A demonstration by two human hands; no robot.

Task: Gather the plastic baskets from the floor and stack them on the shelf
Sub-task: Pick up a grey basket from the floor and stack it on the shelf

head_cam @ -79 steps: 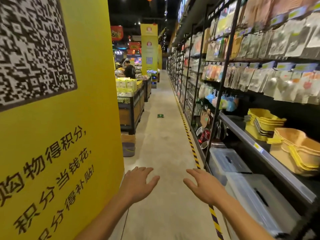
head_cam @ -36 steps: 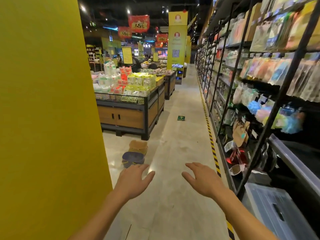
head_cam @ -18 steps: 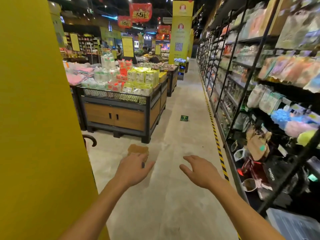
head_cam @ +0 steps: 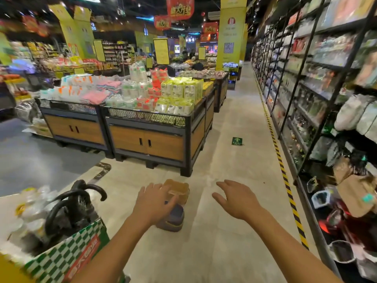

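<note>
Closer now past the yellow pillar, both empty, open hands [head_cam: 199,201] reach toward the tan basket [head_cam: 177,189] and grey basket [head_cam: 173,218] on the near floor [head_cam: 224,242], next needing a grasp.

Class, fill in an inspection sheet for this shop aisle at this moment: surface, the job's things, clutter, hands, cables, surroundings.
Surface: pale floor, with a green arrow sticker and a striped yellow-black line.
Job's things: tan basket and grey basket on the floor, close together; contact unclear.
Clutter: checkered box with black curved handles, lower left.
Hands: left hand open, in front of the baskets, grip not closed; right hand open, empty.
Cables: nothing seen.
Surroundings: stocked shelving on the right; wooden display bins on the left.
</note>
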